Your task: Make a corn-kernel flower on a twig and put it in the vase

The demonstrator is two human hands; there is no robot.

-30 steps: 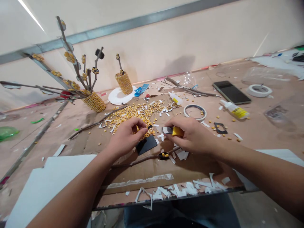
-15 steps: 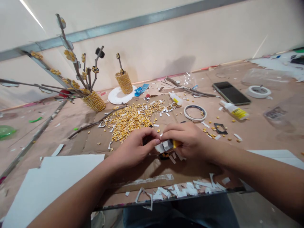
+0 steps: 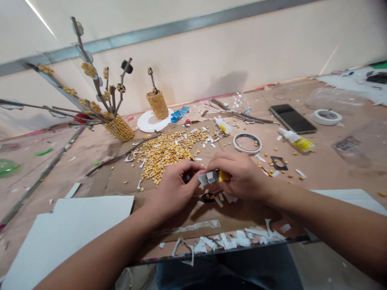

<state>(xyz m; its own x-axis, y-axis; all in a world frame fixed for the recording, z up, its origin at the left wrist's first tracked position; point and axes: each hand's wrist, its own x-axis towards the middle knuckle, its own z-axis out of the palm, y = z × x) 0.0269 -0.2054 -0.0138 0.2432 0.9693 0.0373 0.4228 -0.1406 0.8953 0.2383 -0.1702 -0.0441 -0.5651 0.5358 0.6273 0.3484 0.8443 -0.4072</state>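
My right hand (image 3: 242, 177) is closed around a yellow utility knife (image 3: 215, 176) whose grey blade end points left. My left hand (image 3: 178, 187) is pinched right beside that blade end, its fingers meeting it; a small dark piece shows between thumb and fingers, too hidden to name. Both hands hover over brown cardboard (image 3: 127, 181). Just beyond them lies a pile of corn kernels (image 3: 165, 151). A thin twig with a dark kernel-topped disc (image 3: 208, 197) lies under the hands.
Corn-covered cups holding twigs (image 3: 119, 128) (image 3: 157, 104) stand at the back left. A tape ring (image 3: 247, 143), glue bottles (image 3: 298, 141) (image 3: 223, 124), a phone (image 3: 292, 118) and a tape roll (image 3: 327, 117) lie to the right. White sheets (image 3: 66, 229) and paper scraps (image 3: 229, 241) lie near the front edge.
My left hand left the corn pile and the black piece and came right to meet the knife's blade end. My right hand stayed put holding the knife.
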